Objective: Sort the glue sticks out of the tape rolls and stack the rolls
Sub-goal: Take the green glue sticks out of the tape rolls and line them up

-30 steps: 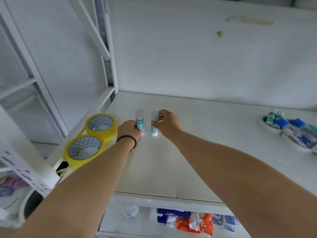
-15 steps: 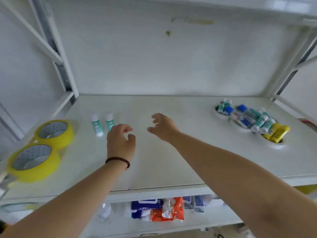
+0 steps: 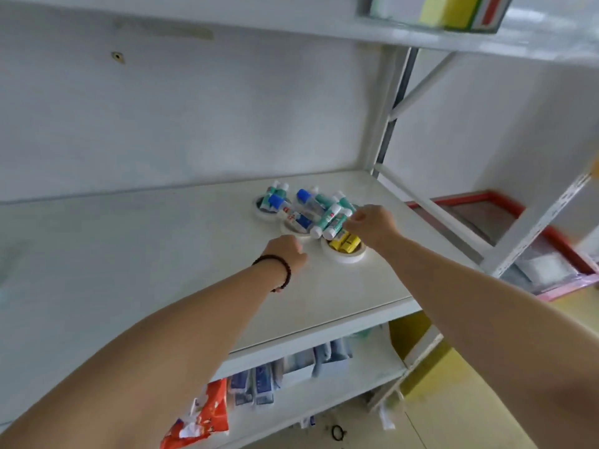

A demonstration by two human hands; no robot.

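White metal shelving unit (image 3: 382, 189) with a flat white shelf board (image 3: 162, 270) at mid-height; a lower shelf (image 3: 324, 393) carries an orange packet (image 3: 207, 416) and several blue-and-white packets (image 3: 256, 384), blurred. On the upper shelf, at the top right, stands a yellow-and-green box (image 3: 453, 11), cut by the frame edge.

Two bare forearms reach across the shelf board toward its far right corner. Left hand (image 3: 287, 251), a dark bead bracelet (image 3: 275, 270) on its wrist, lies low over the board just beside the nearest white tape roll (image 3: 343, 254); its fingers are curled, and whether they hold anything cannot be told. Right hand (image 3: 372, 225) sits at the right edge of the pile, fingertips (image 3: 351, 222) touching the end of a teal-and-white glue stick (image 3: 337, 223); whether they are closed on it cannot be told.

Three white tape rolls lie flat, close together: the nearest one, a middle roll (image 3: 291, 230) and a far roll (image 3: 259, 212). Glue sticks lie inside and across them: yellow sticks (image 3: 345, 243) in the core of the nearest roll, blue-capped sticks (image 3: 303, 205) and teal-and-white ones slanting over the middle roll, two teal sticks (image 3: 275, 192) tilted in the far roll.
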